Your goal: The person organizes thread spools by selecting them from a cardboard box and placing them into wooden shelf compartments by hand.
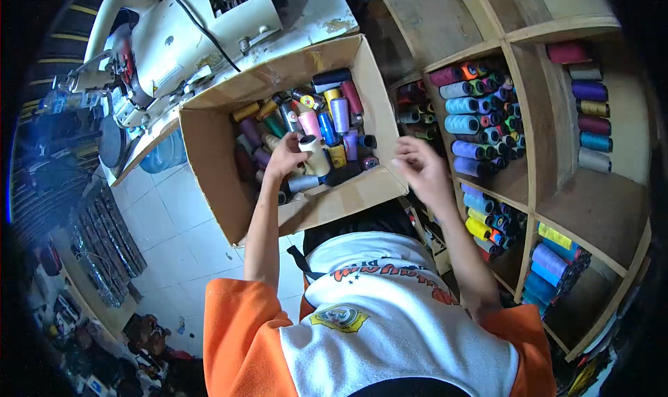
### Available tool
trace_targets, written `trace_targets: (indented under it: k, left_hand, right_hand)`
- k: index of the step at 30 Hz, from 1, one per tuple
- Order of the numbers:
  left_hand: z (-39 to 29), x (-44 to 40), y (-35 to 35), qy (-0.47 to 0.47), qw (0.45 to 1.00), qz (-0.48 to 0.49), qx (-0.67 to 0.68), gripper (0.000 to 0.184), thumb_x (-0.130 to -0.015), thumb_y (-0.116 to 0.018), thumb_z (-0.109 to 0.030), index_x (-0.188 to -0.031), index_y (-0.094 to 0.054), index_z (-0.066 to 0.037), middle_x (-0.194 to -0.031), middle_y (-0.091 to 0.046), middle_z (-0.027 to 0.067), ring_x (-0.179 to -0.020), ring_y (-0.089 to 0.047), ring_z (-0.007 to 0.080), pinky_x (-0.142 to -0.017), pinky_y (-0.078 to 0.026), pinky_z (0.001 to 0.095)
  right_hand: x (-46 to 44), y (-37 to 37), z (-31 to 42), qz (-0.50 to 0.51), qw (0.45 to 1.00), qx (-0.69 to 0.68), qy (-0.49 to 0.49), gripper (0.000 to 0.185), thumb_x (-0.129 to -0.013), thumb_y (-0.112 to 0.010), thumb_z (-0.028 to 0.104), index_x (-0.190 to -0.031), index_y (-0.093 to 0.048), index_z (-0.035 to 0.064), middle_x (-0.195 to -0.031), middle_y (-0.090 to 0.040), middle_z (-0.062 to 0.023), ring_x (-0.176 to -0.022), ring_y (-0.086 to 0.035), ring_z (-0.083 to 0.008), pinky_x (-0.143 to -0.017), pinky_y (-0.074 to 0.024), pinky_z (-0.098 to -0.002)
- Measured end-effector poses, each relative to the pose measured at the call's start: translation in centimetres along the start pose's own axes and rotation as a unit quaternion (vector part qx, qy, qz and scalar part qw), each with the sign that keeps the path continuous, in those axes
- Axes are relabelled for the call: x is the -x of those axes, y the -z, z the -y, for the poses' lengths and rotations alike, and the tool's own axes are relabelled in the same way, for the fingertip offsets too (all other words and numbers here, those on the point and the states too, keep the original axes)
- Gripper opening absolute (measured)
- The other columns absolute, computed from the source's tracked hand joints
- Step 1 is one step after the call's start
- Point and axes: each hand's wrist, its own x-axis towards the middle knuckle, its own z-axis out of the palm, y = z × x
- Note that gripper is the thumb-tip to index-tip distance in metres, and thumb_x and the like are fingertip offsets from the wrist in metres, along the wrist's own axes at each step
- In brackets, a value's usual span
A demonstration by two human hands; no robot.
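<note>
A cardboard box [229, 209] stands in front of me, filled with thread spools in many colours. Inside it, my left hand [287, 157] has its fingers closed against a cream thread spool [317, 159] that stands tilted among the others. Close by lie a pink spool [309, 124], a blue spool [327, 128], a lilac spool [339, 114] and a yellow spool [337, 155]. My right hand [420, 166] hovers at the box's right edge, fingers loosely bent and apart, with no object visible in it.
Wooden shelves [518, 105] rise on the right, with stacked thread spools [462, 124] in several compartments. Behind the box, a white sewing machine [174, 45] sits on a worn table [313, 11]. A blue water container [165, 153] is below the table, on the tiled floor [188, 223].
</note>
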Motion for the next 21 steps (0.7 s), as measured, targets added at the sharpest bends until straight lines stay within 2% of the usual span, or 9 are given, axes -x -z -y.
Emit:
trace_targets:
  k: [3,6,7,12,15,17,18,20,21]
  left_hand:
    - [-5.4,0.8,-4.5,-0.045,0.989,0.037,0.134,0.051,-0.072,-0.066,-0.006,-0.118,-0.045,-0.001,-0.101,-0.06,0.0098,-0.087,-0.059,0.0163,-0.073,-0.05,0.0303]
    - [-7.0,0.9,-8.3,-0.047,0.981,0.078,0.172,0.062,-0.072,-0.062,-0.008,-0.13,-0.04,-0.006,-0.105,-0.057,0.0079,-0.089,-0.057,0.0167,-0.081,-0.046,0.0305]
    - [-8.7,1.3,-10.0,-0.062,0.977,0.081,0.185,0.065,-0.071,-0.062,-0.008,-0.132,-0.039,-0.007,-0.106,-0.057,0.0073,-0.091,-0.056,0.0166,-0.082,-0.045,0.0299]
    - [-10.6,2.5,-13.1,-0.038,0.968,0.11,0.222,0.06,-0.078,-0.063,-0.016,-0.133,-0.042,-0.007,-0.113,-0.055,0.0083,-0.101,-0.053,0.0163,-0.083,-0.045,0.0299]
    - [-9.1,0.9,-10.5,0.041,0.995,0.014,0.095,0.049,-0.08,-0.062,-0.019,-0.126,-0.049,-0.005,-0.106,-0.06,0.0083,-0.093,-0.058,0.0171,-0.078,-0.049,0.0301]
    - [-3.9,-2.6,-7.3,0.094,0.981,-0.168,-0.004,0.042,-0.079,-0.063,-0.019,-0.116,-0.056,-0.001,-0.095,-0.065,0.0104,-0.083,-0.063,0.0189,-0.071,-0.051,0.0309]
    - [-0.3,-4.8,-5.1,0.094,0.954,-0.231,-0.167,0.045,-0.075,-0.066,-0.022,-0.112,-0.056,0.002,-0.095,-0.066,0.0161,-0.085,-0.065,0.0228,-0.074,-0.05,0.0331]
    - [2.2,-7.3,-3.5,0.077,0.916,-0.281,-0.276,0.045,-0.07,-0.069,-0.028,-0.104,-0.06,0.0,-0.09,-0.067,0.018,-0.085,-0.065,0.031,-0.075,-0.049,0.0372]
    - [3.2,-8.3,-3.0,0.071,0.907,-0.239,-0.34,0.045,-0.071,-0.068,-0.032,-0.102,-0.06,0.0,-0.088,-0.066,0.0195,-0.085,-0.065,0.0323,-0.073,-0.049,0.0378]
  right_hand:
    - [-0.2,-1.9,-2.8,0.094,0.991,-0.062,-0.071,0.053,-0.079,-0.071,0.017,-0.122,-0.047,-0.0018,-0.106,-0.058,-0.0118,-0.092,-0.059,-0.0131,-0.078,-0.0481,-0.0279]
    - [-0.3,-3.7,-3.2,0.07,0.984,-0.119,-0.108,0.058,-0.079,-0.072,0.022,-0.125,-0.044,-0.0007,-0.111,-0.056,-0.0131,-0.093,-0.058,-0.0149,-0.079,-0.0479,-0.0282]
    - [-0.7,-3.8,-5.7,0.082,0.994,-0.052,-0.042,0.061,-0.079,-0.072,0.028,-0.126,-0.044,-0.0004,-0.109,-0.057,-0.0134,-0.093,-0.058,-0.0156,-0.081,-0.0477,-0.0293]
    - [-0.4,-1.2,-3.0,0.047,0.994,-0.056,-0.082,0.056,-0.077,-0.073,0.032,-0.116,-0.05,-0.0004,-0.097,-0.058,-0.0083,-0.078,-0.058,-0.0123,-0.063,-0.0485,-0.0252]
    - [0.5,2.5,-2.5,-0.027,0.994,-0.017,-0.1,0.051,-0.077,-0.072,0.029,-0.114,-0.052,0.0002,-0.09,-0.058,-0.0053,-0.071,-0.055,-0.0095,-0.057,-0.0449,-0.0225]
    - [1.1,5.2,-0.8,-0.061,0.986,-0.072,-0.14,0.048,-0.078,-0.071,0.026,-0.114,-0.052,0.0006,-0.087,-0.058,-0.004,-0.069,-0.053,-0.0081,-0.057,-0.0429,-0.0214]
    - [1.4,6.5,-0.9,-0.082,0.983,-0.093,-0.133,0.046,-0.079,-0.07,0.024,-0.115,-0.052,0.0008,-0.087,-0.058,-0.0035,-0.068,-0.052,-0.0076,-0.056,-0.042,-0.0212]
    - [2.1,8.7,0.6,-0.109,0.977,-0.115,-0.145,0.045,-0.079,-0.067,0.014,-0.119,-0.05,0.0014,-0.1,-0.057,-0.0076,-0.084,-0.057,-0.0131,-0.071,-0.0485,-0.0237]
    - [2.6,9.4,1.4,-0.109,0.975,-0.148,-0.125,0.046,-0.079,-0.066,0.013,-0.12,-0.048,0.0018,-0.103,-0.056,-0.0085,-0.089,-0.057,-0.0149,-0.075,-0.0485,-0.0253]
